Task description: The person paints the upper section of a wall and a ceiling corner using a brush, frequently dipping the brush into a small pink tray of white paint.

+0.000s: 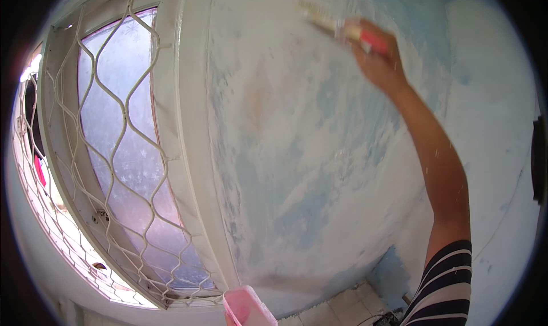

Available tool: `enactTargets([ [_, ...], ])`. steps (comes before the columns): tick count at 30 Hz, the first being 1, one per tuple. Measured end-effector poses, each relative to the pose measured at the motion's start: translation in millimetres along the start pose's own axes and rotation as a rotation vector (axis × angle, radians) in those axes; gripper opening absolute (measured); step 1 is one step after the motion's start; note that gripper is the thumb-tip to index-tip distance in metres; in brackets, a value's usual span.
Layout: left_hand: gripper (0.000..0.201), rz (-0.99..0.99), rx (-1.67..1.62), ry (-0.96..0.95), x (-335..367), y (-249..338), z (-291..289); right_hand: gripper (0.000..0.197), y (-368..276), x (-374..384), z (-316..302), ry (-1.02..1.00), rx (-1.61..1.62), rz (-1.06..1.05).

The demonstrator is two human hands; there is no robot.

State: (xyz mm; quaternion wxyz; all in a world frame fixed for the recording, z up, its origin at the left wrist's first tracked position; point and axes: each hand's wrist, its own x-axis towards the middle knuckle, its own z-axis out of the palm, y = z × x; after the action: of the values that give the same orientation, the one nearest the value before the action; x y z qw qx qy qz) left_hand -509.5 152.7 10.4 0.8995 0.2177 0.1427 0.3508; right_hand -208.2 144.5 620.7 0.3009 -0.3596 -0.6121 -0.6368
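Right hand (378,63) wrapped tight on red handle of paintbrush (331,22), far up the wall (308,155); light, stiff handle, soft bristles; left hand hidden, pink tub (246,308) near btm.

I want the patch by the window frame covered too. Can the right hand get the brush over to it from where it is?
Probably yes: the right hand holds the brush on the wall, and nothing stands between it and the window frame.
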Motion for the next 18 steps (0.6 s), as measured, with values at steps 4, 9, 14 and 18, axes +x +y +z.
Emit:
enactTargets([
  [4, 0.081, -0.019, -0.001, 0.012, 1, 9, -6, 0.021, -69, -96, -8, -0.323, 0.21, -0.187],
  [9, 0.081, -0.041, 0.0, -0.026, 6, 10, -1, 0.018, -109, -84, -47, -0.78, 0.542, 0.025],
  [14, 0.081, -0.055, -0.008, -0.046, 6, 12, 0, 0.028, -17, 26, -28, -0.158, 0.206, 0.518],
  [18, 0.081, -0.065, -0.034, -0.038, 6, 10, -3, 0.014, 51, 102, -2, 0.166, 0.275, 0.404],
])
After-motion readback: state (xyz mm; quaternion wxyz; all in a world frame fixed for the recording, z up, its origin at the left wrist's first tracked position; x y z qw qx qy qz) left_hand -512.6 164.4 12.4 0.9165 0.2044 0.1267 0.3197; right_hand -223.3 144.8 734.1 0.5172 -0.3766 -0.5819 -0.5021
